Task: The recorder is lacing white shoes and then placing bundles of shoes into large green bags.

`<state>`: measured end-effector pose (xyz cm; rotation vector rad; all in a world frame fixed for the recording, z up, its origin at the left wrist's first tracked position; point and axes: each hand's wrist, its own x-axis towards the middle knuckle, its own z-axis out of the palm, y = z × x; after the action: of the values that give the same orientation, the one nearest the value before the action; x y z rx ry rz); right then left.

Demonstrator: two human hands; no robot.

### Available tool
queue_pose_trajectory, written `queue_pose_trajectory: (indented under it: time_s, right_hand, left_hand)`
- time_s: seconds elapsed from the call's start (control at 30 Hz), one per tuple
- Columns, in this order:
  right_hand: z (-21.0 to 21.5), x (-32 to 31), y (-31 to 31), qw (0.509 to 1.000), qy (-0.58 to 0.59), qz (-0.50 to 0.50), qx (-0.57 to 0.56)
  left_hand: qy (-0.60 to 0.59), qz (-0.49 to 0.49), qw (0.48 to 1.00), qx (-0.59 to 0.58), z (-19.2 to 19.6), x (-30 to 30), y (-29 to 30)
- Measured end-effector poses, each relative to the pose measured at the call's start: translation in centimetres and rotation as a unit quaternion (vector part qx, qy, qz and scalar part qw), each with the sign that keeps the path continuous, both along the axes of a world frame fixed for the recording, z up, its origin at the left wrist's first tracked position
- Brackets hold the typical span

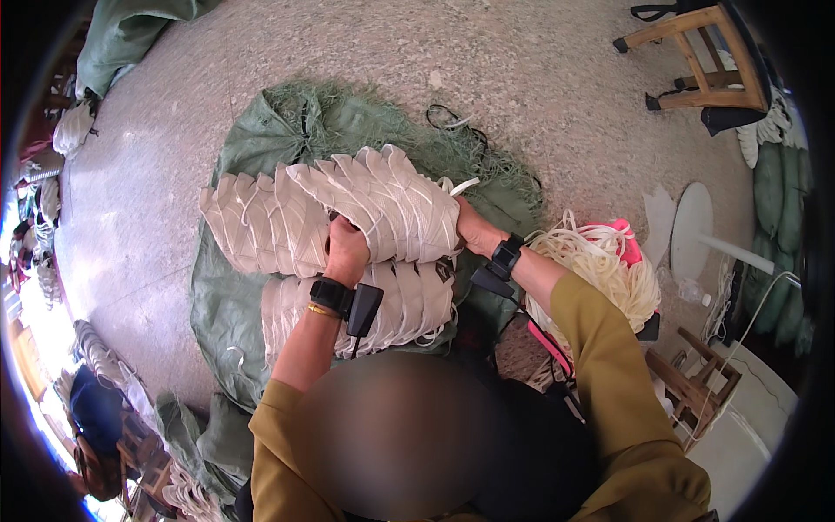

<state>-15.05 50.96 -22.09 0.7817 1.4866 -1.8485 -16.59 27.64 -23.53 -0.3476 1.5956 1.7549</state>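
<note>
Head view: your left hand (348, 249) and right hand (477, 228) grip pale shoe uppers (409, 204); a dark label (444, 271) nearby is unreadable.

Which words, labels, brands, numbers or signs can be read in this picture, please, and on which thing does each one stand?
No text can be read in this picture.
Pale shoe uppers: a small dark patch shows on the lower row, too small to tell whether it bears lettering.
Green sack: no readable marks.
Black wrist devices: none readable.
</note>
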Motion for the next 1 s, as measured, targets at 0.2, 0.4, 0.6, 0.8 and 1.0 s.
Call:
queue_pose_trajectory:
  time_s: [0.2,0.4,0.6,0.8,1.0]
  right_hand:
    - [-1.1,-0.6,0.5,0.987,0.025,0.035,-0.157]
    - [0.0,-1.7,0.1,0.99,-0.019,0.084,-0.115]
    - [-1.9,-0.9,0.7,0.995,0.013,0.091,-0.036]
    - [-2.1,-1.0,0.9,0.993,0.04,0.081,-0.076]
    - [-1.5,-0.9,0.9,0.995,0.01,0.074,-0.069]
  left_hand:
    - [0.132,-0.06,0.989,0.012,-0.2,-0.4,-0.8]
    - [-0.004,0.044,0.991,0.125,-1.0,-0.2,-0.2]
    - [-0.148,0.212,0.943,0.208,-2.0,-0.3,1.7]
    - [0.172,-0.077,0.981,0.055,-4.3,0.2,-1.5]
    - [0.314,-0.174,0.919,-0.161,-2.0,-0.2,-1.0]
